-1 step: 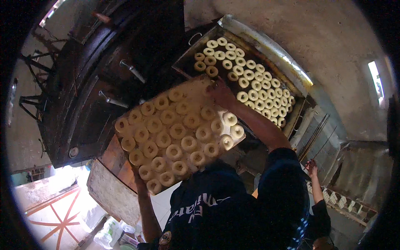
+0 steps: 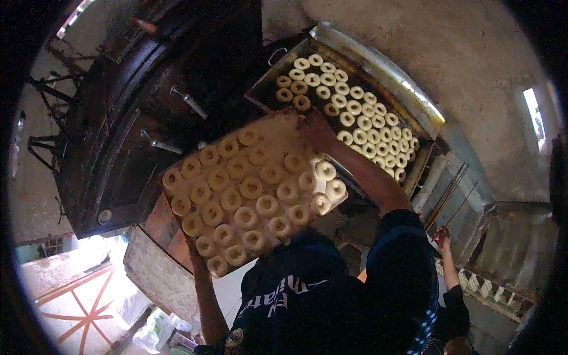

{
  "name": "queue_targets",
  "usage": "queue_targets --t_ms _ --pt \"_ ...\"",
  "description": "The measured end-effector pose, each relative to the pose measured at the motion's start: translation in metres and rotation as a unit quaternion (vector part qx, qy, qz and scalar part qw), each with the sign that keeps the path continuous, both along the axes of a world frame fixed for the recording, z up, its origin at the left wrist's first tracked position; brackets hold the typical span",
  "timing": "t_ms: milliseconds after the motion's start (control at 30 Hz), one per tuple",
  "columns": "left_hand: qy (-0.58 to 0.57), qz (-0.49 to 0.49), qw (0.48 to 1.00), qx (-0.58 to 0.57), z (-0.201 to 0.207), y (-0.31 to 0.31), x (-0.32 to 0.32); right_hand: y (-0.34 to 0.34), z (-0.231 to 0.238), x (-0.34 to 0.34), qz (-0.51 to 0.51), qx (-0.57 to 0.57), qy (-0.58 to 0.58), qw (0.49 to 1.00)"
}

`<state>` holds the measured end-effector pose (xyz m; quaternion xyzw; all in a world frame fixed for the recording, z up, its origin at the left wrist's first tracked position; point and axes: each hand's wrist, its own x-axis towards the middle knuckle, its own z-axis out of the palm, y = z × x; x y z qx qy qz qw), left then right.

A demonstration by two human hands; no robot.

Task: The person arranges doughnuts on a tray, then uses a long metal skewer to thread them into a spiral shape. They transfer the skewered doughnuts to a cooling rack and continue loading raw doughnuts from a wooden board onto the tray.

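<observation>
A flat board (image 2: 284, 121) covered with rows of pale raw dough rings (image 2: 251, 187) is held up in front of my body. My right hand (image 2: 315, 129) grips the board at its far right edge, beside a bare patch of its surface. Under the near left edge, my left hand (image 2: 194, 253) supports it, most of its fingers hidden below. Just beyond my right hand is a long metal fryer (image 2: 260, 89), where many dough rings (image 2: 356, 107) float in dark oil. Several rings at its left end look browner, partly in shadow.
To the left stands a dark metal oven (image 2: 130, 183) with protruding handles (image 2: 158, 142). Thin sticks (image 2: 447, 198) lie beside the fryer's right end. Another person's hand (image 2: 442, 239) is near them. A worn table edge (image 2: 157, 272) and plastic bags (image 2: 155, 331) are at lower left.
The board and my right hand have shifted only very slightly. Both hands keep their hold, and the rest looks the same.
</observation>
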<state>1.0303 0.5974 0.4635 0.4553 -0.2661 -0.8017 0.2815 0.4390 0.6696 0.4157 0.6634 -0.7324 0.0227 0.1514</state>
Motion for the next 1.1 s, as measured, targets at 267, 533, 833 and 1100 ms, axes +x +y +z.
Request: queue_targets --t_ms 267,533,833,1100 --pt "-0.056 0.011 0.996 -0.065 0.034 0.009 -0.013 -0.017 0.046 0.026 0.007 0.021 -0.285 0.958" --pt "-0.06 0.001 0.997 -0.057 -0.03 0.013 -0.021 -0.091 0.033 0.096 0.038 0.084 -0.22 0.971" --pt "0.028 0.01 1.0 0.001 0.015 -0.011 -0.026 -0.009 -0.011 -0.11 -0.111 0.022 -0.081 0.99" --pt "-0.046 0.019 0.995 -0.084 0.0 0.013 -0.022 0.035 0.032 -0.005 0.052 0.06 -0.211 0.974"
